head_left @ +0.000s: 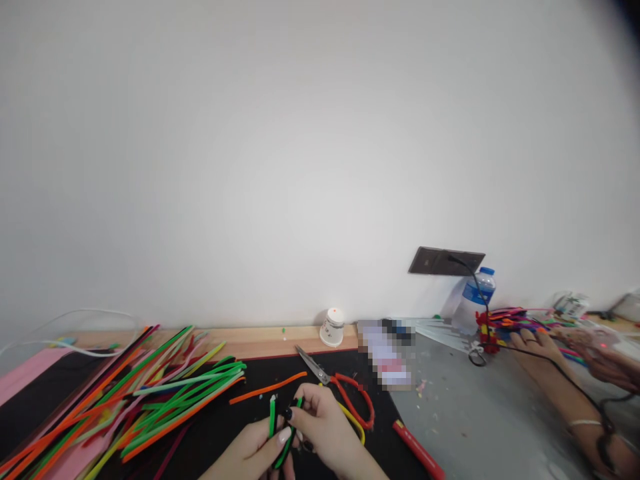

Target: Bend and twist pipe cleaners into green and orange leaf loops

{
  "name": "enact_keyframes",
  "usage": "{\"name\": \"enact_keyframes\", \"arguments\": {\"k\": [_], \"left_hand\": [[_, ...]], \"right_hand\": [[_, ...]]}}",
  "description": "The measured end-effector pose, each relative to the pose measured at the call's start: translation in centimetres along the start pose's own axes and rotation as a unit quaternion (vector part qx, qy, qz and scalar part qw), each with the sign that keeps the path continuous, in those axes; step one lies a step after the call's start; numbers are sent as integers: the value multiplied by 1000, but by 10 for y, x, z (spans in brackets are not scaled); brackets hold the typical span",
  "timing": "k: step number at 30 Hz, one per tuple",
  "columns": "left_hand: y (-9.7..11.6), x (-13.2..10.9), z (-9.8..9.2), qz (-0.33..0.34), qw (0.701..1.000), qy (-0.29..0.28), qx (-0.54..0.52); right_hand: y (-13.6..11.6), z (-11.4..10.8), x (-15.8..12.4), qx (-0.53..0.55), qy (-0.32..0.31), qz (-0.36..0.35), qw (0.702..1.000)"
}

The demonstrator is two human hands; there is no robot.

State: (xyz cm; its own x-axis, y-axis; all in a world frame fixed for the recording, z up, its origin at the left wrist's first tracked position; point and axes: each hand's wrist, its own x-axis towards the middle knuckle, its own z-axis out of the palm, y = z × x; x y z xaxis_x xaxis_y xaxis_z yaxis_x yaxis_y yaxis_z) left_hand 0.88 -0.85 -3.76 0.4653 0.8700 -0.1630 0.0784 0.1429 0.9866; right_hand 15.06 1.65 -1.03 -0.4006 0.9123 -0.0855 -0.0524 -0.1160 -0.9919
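Note:
Low in the middle of the head view, my left hand (255, 450) and my right hand (323, 423) come together over the black mat. Both pinch green pipe cleaners (285, 455), which look dark along one side; one end stands upright above my left fingers. How the pieces join is hidden by the fingers. An orange pipe cleaner (267, 388) lies on the mat just beyond my hands. Scissors with red handles (356, 397) rest open beside my right hand, and a yellow loop (356, 423) shows partly behind it.
A pile of colourful pipe cleaners (165, 407) spreads across the left. An upturned paper cup (333, 328) stands by the wall. On the right are a red tool (417, 450), a water bottle (474, 300), a black cable (540, 360) and another person's hand (540, 353).

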Motion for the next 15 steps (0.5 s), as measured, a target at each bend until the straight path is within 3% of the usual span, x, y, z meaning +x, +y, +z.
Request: {"name": "enact_keyframes", "arguments": {"k": [5, 10, 15], "left_hand": [[7, -6, 3, -15, 999, 24, 24], [17, -5, 2, 3, 998, -26, 51], [15, -9, -4, -33, 996, -55, 66]], "right_hand": [[-2, 0, -2, -22, -26, 10, 999], [0, -1, -6, -34, -58, 35, 997], [3, -1, -7, -37, -80, 54, 995]]}}
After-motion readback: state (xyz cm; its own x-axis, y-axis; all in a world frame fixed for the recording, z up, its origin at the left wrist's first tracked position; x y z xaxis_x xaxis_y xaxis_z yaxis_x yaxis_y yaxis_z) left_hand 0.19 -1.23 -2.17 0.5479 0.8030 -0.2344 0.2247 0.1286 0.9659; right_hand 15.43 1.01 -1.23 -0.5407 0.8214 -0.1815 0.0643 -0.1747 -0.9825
